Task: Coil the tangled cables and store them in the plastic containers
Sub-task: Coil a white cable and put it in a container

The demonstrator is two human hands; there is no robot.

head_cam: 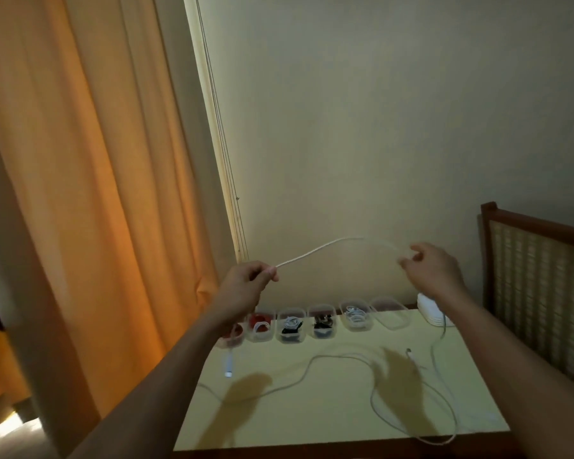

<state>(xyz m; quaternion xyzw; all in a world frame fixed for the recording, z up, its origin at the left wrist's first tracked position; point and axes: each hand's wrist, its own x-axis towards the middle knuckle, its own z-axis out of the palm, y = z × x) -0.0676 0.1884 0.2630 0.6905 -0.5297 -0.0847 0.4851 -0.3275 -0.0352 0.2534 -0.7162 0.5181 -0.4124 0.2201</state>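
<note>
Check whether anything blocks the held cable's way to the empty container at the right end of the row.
Nothing visible does. The left hand and right hand hold the white cable in the air; the empty container stands below it with nothing over it.

Nothing readable in front of you right now: no lettering, labels, brands or numbers on the plastic containers (291, 339), the white cable (312, 253) or the table (328, 412).
</note>
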